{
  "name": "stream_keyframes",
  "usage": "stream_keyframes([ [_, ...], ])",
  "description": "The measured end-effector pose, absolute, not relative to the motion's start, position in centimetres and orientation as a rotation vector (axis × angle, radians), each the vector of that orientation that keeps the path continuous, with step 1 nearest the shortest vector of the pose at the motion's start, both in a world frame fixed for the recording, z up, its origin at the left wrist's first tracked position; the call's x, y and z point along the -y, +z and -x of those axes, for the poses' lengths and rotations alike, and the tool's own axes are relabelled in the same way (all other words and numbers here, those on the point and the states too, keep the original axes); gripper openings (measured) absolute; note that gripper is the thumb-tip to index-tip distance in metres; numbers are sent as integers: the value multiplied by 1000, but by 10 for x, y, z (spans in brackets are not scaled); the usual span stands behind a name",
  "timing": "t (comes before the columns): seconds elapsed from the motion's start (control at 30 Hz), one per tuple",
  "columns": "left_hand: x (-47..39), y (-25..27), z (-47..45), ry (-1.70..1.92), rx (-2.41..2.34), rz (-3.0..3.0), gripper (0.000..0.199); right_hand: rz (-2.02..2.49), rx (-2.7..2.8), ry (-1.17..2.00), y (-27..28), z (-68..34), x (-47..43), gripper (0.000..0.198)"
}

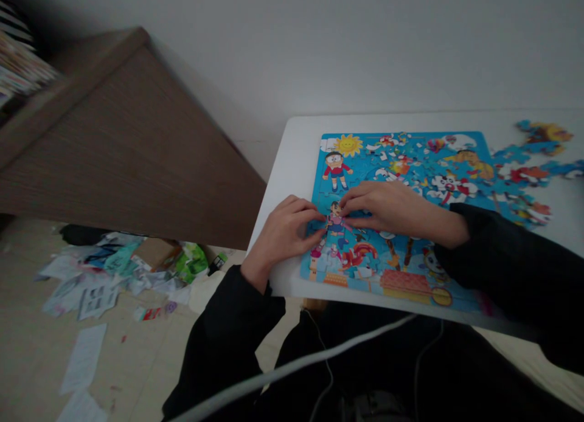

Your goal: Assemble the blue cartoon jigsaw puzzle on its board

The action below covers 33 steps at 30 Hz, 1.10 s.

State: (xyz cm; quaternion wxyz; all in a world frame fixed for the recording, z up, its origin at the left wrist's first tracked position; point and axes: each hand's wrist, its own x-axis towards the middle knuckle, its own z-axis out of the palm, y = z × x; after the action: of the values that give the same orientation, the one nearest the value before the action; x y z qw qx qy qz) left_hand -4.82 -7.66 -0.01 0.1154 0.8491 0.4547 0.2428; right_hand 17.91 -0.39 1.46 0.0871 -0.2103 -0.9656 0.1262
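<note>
A blue cartoon jigsaw puzzle [365,191] lies on the white table, partly joined, with loose pieces heaped over its middle. At its left side, a puzzle piece [336,220] with a figure in a pink top sits between my hands. My left hand [292,227] reaches in from the left edge, thumb and fingertips closed at the piece's left side. From the right, my right hand [387,208] has its thumb and fingers pinched at the other side. The fingers hide parts of the piece's outline.
More loose puzzle pieces [524,172] spread over the table's right part. A pale wall stands behind the table [292,166]. To the left is a brown wooden cabinet [137,148], with papers and bags [137,261] on the floor below. A white cable [296,367] crosses over my lap.
</note>
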Motion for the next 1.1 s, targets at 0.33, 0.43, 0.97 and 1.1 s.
stream_keyframes([
  [0.33,74,0,49,714,-1313,-2507,18,529,2831,407,11,-180,1,23],
  [0.43,73,0,48,693,-1292,-2535,18,516,2826,415,11,-180,1,23],
  [0.97,76,5,49,680,-1400,-2420,21,559,2808,488,9,-180,0,21],
  [1.1,77,5,51,691,-1491,-2414,21,561,2812,508,12,-180,0,21],
])
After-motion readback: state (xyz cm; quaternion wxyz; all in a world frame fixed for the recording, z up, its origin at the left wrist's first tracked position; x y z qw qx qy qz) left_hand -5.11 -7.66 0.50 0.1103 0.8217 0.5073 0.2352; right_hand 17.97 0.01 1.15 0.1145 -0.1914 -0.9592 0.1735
